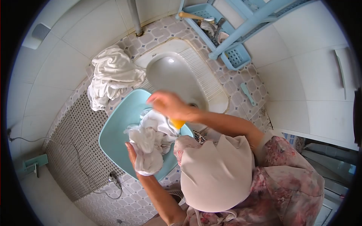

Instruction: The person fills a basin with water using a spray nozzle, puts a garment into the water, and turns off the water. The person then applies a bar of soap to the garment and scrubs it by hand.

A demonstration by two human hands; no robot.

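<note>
The white cloth lies bunched in the pale blue-green basin, and one end of it is draped over the person's left hand and wrist, near the basin's rim. As I judge it, this cloth is soft and limp, with no stiffness of its own, so it will fold and sag wherever it is not supported; it should not break easily. If it is full of water, it will be heavier than it looks and perhaps slippery, but I cannot tell from here how wet it is. I would take hold of it by a thick gathered fold, with the second of the hands under the hanging part. The fingers of the left hand that I can see are rather straight, along the outer side of the cloth; whether the hidden ones pinch it, I cannot tell. The right hand is blurred above the cloth, just beside a yellow thing, and I cannot tell if it grips this. A larger pile of white fabric lies beside the squat toilet. I find no brand, label or writing that can be read.
</note>
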